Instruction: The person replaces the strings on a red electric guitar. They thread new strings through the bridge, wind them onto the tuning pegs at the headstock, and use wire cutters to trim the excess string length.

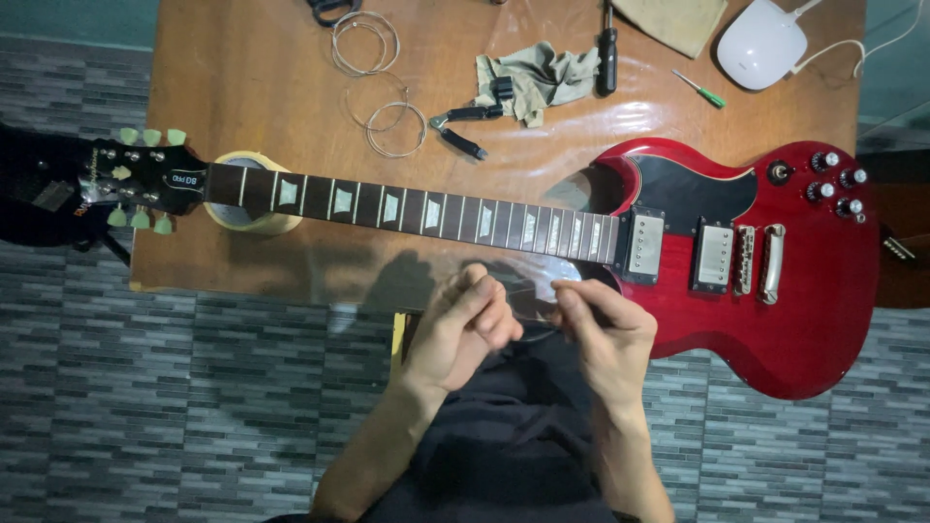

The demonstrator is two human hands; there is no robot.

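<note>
Guitar (542,228) on wooden table (252,77) | grey tiled floor (145,407) | left hand (460,334), right hand (605,339): grasp unclear

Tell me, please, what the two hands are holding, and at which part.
It cannot be told for certain. The left hand and right hand seem to pinch something thin between them, below the red guitar.

Bare hands & forearms, dark clothes

Left hand (463,329) & right hand (603,334): no gloves, rings or watch visible; forearms uncovered, no sleeves seen to frame bottom. Dark, approx. black fabric garment (504,446) betw. the arms, plain, softly creased, no print or logo visible.
</note>
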